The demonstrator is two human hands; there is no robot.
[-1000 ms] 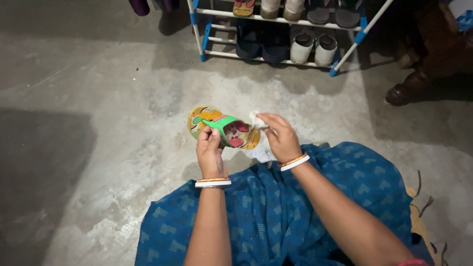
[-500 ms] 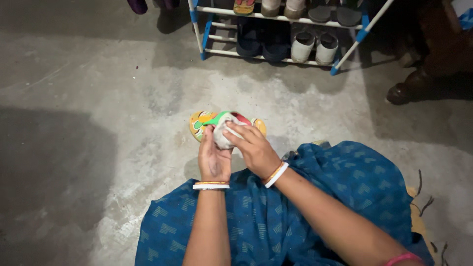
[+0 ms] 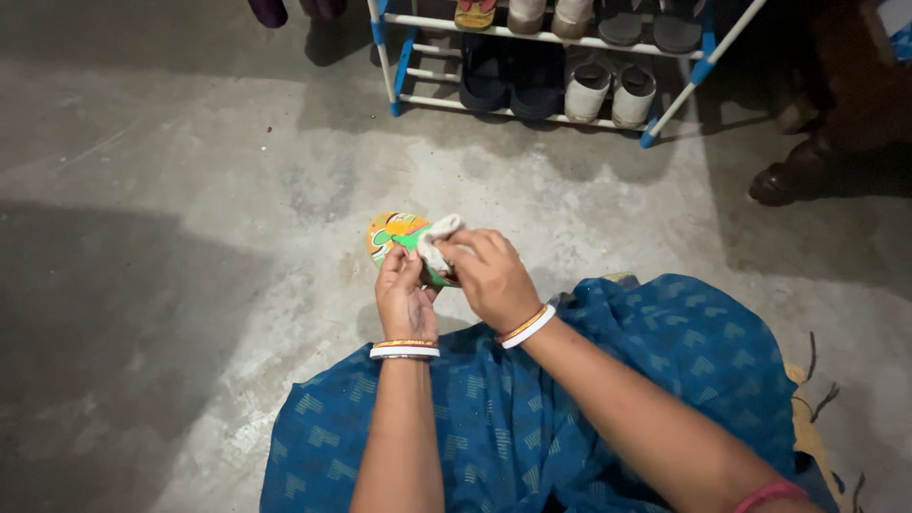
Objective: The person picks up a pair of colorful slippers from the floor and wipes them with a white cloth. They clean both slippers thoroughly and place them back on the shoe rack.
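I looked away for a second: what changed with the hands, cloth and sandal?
The right hand brought the whitish cloth from beside the sandal onto its green strap, now covering the toe end. The left hand kept its grip on the sandal; the shoe rack stayed put.

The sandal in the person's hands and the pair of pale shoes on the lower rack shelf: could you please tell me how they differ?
The sandal is an open, flat one, yellow with a green strap; the pale shoes are closed and off-white. The sandal is held above the floor by the left hand while the right hand presses a cloth on it; the pale shoes stand untouched on the rack. Both are footwear.
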